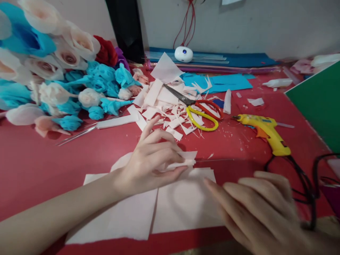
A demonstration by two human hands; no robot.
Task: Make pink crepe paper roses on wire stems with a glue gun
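- Pale pink, flat paper sheets [190, 203] lie side by side at the near edge of the red, smooth-topped worktop [32, 156], beneath both hands.
- Right hand [260, 209], blurred, hangs at the lower right over the edge of the sheets, index finger extended toward them and the others bent; its thumb side is unclear, so I cannot tell how far open its grip is or whether it has hold of anything.
- Left hand [152, 159] reaches across the sheets, its grip closed between thumb and fingers on a small, folded, pale pink paper piece [190, 156]; its index finger is raised.
- To the right, beyond the right hand, a yellow plastic glue gun with an orange trigger [273, 134] lies on its side, its black cable [301, 173] curling nearer.
- Beyond the left hand, metal scissors with one red and one yellow handle [190, 102] rest on a heap of pale paper offcuts [154, 91].
- Farther left, white, pale pink, light blue, red and purple paper flowers [69, 55] are massed together.
- Behind the offcuts lies a bright blue paper sheet [228, 83].
- Farthest back, near the grey wall [265, 28], sits a white, oval device with a blue spot [183, 54], below looped red cords [186, 28].
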